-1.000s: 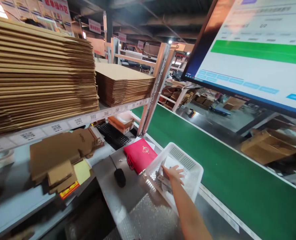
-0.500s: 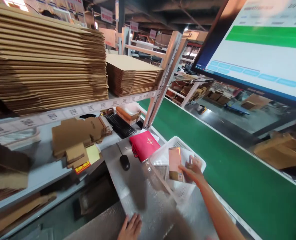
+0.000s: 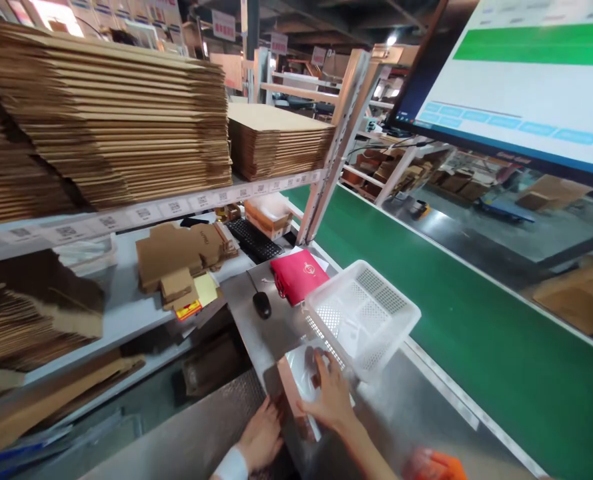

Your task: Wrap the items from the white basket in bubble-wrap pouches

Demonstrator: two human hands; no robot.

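**A:** What's the setting on your feed?

**B:** I'm looking down at a metal packing bench [image 3: 256, 320] in a warehouse, with a green conveyor belt [image 3: 426, 293] running along its right side. Starting nearest, at the bottom centre of the frame: my right hand [image 3: 329, 393] lies fingers spread on a flat packet [image 3: 301, 373], clear-wrapped with a brownish edge, pressing it against the bench. My left hand [image 3: 261, 437] is curled at the packet's near left edge, touching it; I cannot tell whether it actually grips.

**A:** Why held like that?

**B:** My guess is the flat palm steadies it while the other hand works the edge. The packet sits just in front of a white perforated basket [image 3: 371, 313], which is tilted over the bench edge towards the belt.

**A:** And further back?

**B:** Left of the basket, a red pouch [image 3: 299, 275] and a black mouse [image 3: 261, 304], then a keyboard [image 3: 253, 240] under the shelf. On the lower shelf at centre left, folded cardboard blanks [image 3: 176, 257]; on the shelf above, tall stacks of flat cartons [image 3: 116, 127] fill the upper left. A big monitor [image 3: 516, 87] hangs at the upper right.

**A:** Anything unclear?

**B:** The packet's contents are blurred and partly under my hand. An orange thing [image 3: 436, 467] at the bottom right is cut off by the frame, and the monitor text is unreadable
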